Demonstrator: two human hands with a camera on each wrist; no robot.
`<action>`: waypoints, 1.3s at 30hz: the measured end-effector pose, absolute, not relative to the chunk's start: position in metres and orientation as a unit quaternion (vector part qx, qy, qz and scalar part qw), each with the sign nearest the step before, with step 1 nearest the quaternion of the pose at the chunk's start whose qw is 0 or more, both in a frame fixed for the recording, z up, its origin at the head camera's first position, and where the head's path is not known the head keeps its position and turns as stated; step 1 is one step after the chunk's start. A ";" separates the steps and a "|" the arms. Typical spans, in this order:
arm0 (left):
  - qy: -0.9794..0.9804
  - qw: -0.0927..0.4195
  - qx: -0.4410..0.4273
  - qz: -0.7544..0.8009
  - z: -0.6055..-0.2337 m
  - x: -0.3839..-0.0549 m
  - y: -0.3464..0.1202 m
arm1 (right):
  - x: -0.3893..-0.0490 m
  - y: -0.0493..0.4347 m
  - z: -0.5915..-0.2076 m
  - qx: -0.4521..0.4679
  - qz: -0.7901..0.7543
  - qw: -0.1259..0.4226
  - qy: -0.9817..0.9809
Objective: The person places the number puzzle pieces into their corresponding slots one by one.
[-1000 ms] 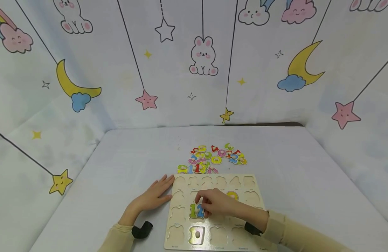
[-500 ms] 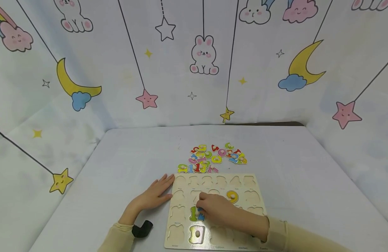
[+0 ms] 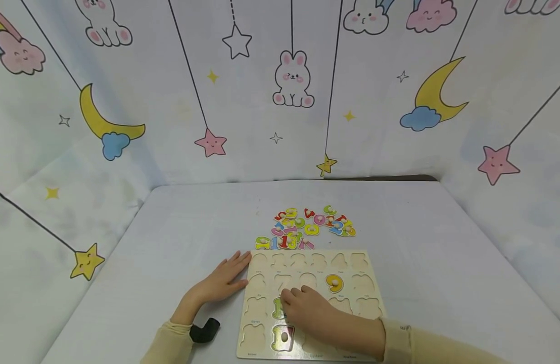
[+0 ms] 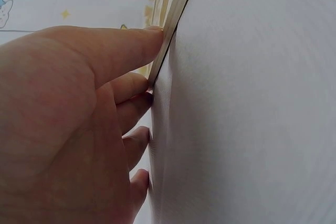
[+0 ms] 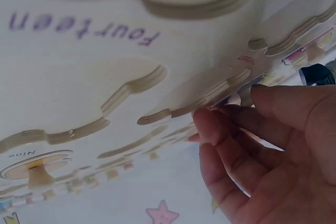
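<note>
A pale wooden number puzzle board (image 3: 351,294) lies on the white table. My left hand (image 3: 220,282) rests at its left edge, fingers extended, thumb and fingertips touching the board's side in the left wrist view. Over the board, my right hand (image 3: 314,313) pinches the knob of the number 12 piece (image 3: 277,308) between thumb and fingers. The hand hides most of that piece; its green 1 shows. In the right wrist view the knob (image 5: 245,97) appears by the thumb tip. Whether the piece is fully seated in its recess is hidden.
A 17 piece (image 3: 283,338) lies in the front row, and a yellow 9 piece (image 3: 334,283) in the second row. Beyond the board is a pile of colourful knobbed number pieces (image 3: 290,230). Patterned cloth walls (image 3: 248,101) enclose the table at the back and sides.
My right hand has dropped lower over the 12 piece and now covers its blue 2. The piece has shifted slightly. My left hand stays at the board's edge.
</note>
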State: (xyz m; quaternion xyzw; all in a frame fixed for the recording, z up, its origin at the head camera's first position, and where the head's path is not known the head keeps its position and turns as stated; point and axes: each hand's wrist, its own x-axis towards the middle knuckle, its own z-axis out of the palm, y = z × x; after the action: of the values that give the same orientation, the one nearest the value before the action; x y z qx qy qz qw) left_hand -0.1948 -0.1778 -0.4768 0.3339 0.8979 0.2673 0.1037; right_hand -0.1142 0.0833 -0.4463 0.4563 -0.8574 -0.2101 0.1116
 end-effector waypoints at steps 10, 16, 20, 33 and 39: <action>0.897 0.101 0.333 0.273 -0.477 -0.192 -0.178 | -0.117 0.080 -0.445 0.456 -0.208 0.111 -0.858; 0.897 0.102 0.333 0.273 -0.474 -0.192 -0.177 | -0.155 0.099 -0.426 0.425 -0.006 -0.008 -0.905; 0.896 0.101 0.334 0.276 -0.475 -0.193 -0.179 | -0.194 0.118 -0.421 0.347 0.117 -0.032 -0.930; 0.895 0.104 0.337 0.274 -0.477 -0.193 -0.179 | -0.257 0.129 -0.435 0.143 0.178 -0.084 -0.970; 0.896 0.104 0.333 0.274 -0.475 -0.193 -0.178 | -0.258 0.122 -0.442 0.124 0.181 -0.094 -0.971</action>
State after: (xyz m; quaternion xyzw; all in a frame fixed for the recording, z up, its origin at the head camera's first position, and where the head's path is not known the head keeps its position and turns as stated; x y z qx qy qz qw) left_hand -0.1929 -0.1778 -0.4749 0.3331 0.8963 0.2736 0.1039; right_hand -0.2580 0.1219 -0.4422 0.1244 -0.9711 0.1807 -0.0942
